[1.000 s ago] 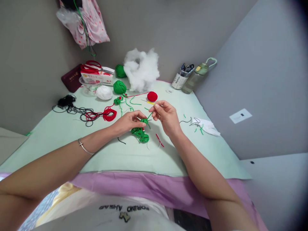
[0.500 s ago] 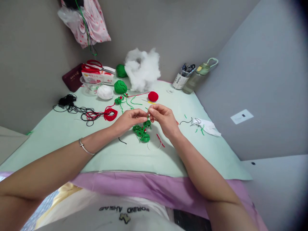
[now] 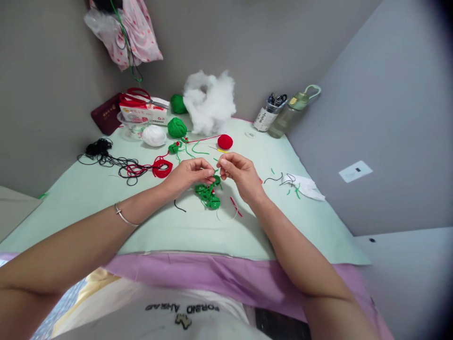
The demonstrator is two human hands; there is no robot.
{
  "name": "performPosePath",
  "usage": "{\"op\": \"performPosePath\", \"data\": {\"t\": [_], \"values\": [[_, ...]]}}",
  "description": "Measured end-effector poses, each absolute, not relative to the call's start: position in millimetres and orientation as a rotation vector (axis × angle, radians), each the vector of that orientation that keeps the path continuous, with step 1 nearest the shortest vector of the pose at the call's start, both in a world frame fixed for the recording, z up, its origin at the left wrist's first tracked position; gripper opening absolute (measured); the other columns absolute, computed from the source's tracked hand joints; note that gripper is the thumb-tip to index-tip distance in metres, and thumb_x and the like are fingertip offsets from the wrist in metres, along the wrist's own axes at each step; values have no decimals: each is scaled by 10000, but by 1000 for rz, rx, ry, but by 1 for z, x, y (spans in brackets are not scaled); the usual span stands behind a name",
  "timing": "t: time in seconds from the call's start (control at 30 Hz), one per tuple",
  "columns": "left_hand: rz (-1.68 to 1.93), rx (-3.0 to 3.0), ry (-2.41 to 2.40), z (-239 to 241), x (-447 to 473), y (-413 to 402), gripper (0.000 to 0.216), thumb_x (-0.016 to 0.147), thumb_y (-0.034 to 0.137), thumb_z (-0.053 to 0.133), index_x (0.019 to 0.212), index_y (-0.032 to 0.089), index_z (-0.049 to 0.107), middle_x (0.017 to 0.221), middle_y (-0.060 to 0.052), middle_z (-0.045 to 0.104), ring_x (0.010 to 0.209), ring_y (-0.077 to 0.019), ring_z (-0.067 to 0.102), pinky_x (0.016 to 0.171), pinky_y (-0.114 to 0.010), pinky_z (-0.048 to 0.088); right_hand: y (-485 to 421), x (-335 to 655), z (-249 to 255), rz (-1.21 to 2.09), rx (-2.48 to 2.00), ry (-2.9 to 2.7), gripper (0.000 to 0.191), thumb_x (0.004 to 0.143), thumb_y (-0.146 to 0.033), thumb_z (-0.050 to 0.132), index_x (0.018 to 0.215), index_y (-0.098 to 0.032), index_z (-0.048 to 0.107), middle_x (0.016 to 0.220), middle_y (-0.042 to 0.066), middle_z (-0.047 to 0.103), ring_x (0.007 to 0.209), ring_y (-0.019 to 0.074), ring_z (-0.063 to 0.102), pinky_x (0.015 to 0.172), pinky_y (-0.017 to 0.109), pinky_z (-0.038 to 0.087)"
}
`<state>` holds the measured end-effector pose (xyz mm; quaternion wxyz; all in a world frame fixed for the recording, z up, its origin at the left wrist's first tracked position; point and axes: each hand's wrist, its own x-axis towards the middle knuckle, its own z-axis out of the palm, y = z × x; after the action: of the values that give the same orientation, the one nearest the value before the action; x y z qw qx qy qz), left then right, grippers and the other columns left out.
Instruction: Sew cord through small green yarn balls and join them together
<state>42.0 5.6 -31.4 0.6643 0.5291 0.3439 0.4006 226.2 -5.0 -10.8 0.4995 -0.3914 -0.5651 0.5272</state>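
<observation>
Over the middle of the table, my left hand [image 3: 193, 175] and my right hand [image 3: 241, 175] face each other, thumbs and fingertips pinched. A short bit of green yarn [image 3: 216, 170] shows at the fingertips; its ends are too small to follow. Just below them lie small green crocheted pieces [image 3: 207, 194] with dark lines and a touch of red, partly covered by my left fingers. To their right rests a red strip [image 3: 236, 206] beside a thin pale loop. A short black yarn end [image 3: 180, 207] lies under my left wrist.
Behind my hands are a red yarn ball [image 3: 225, 141], green yarn [image 3: 177, 127], white yarn [image 3: 154, 135] and fluffy stuffing [image 3: 210, 101]. Tangled black cord [image 3: 99, 148] lies left. Red scissors [image 3: 136, 97] rest on a box. A bottle [image 3: 288, 115] and pen cup [image 3: 265, 118] stand back right.
My hands have drawn slightly apart, the left fingertips shifting a little left and down. The green pieces below stay nearly where they were.
</observation>
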Motion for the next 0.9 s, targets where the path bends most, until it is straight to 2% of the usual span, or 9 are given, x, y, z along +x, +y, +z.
{"op": "performPosePath", "data": {"t": [0.2,0.47,0.7,0.77,0.9], "values": [[911,1145,744,-26,42,4,275,721,351,818,791,154,640,794,-3,663,796,-167,683,867,-353,529,-7,226,-10,1325,-974,-1371,311,767,-481,760,830,-202,640,820,-2,625,692,106,558,660,244,507],[803,1203,739,-31,42,7,255,759,366,752,770,163,596,781,10,618,759,-163,681,833,-352,515,-5,224,-18,1387,-989,-1435,331,761,-492,759,817,-197,620,804,-10,595,756,130,579,764,294,529],[831,1228,780,-26,39,9,305,776,417,735,817,177,551,754,22,581,650,-118,586,719,-304,491,-2,225,-20,1296,-959,-1466,283,798,-448,746,806,-188,635,760,-17,578,708,110,536,689,250,467],[869,1307,830,-26,38,11,309,765,410,748,892,181,583,846,3,610,728,-135,599,751,-312,492,-2,226,-18,1271,-950,-1446,278,806,-447,742,811,-190,636,757,-13,584,688,107,529,646,241,453],[845,1599,838,-34,37,14,409,707,322,789,1078,197,668,1158,-75,658,1090,-240,604,924,-364,474,-3,228,-13,1278,-930,-1398,276,816,-448,738,823,-194,630,748,-13,602,628,94,514,581,228,443]]}}
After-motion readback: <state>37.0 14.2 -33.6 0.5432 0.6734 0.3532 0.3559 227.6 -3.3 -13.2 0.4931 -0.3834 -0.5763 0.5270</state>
